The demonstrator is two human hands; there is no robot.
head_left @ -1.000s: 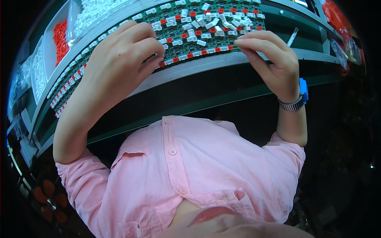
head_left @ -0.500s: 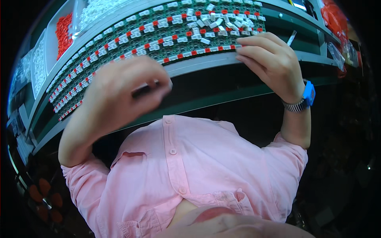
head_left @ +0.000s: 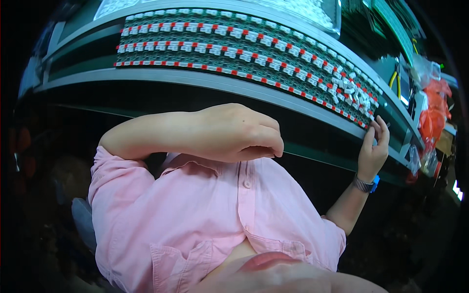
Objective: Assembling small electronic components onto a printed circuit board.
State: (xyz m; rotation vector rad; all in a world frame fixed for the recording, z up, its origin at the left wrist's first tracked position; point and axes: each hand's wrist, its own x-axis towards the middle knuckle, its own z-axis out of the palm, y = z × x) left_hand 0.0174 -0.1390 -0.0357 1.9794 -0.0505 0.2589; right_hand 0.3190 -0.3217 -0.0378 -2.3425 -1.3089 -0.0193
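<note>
A long green circuit board panel [head_left: 195, 57] lies along the metal rails, lined with rows of small white connectors and red parts. Loose white connectors [head_left: 352, 90] are heaped near its right end. At that end's near corner is my right hand [head_left: 373, 155], fingers extended and apart, fingertips at the board's edge; whether they press on it is unclear. My left hand [head_left: 239, 133] hovers in front of the shirt, short of the near rail, with its fingers curled inward. Whatever it may hold is hidden behind the fingers.
Trays of white parts [head_left: 303, 10] stand beyond the far rail. Stacked green boards [head_left: 391, 24] and yellow-handled pliers [head_left: 396, 83] are at the far right, beside an orange-red plastic bag [head_left: 435, 107]. The near metal rail [head_left: 195, 78] runs between my body and the panel.
The view has turned, so the panel and heap sit farther right in the picture. My left hand has drawn back from over the near rail toward my shirt. My right hand stays by the panel's right end.
</note>
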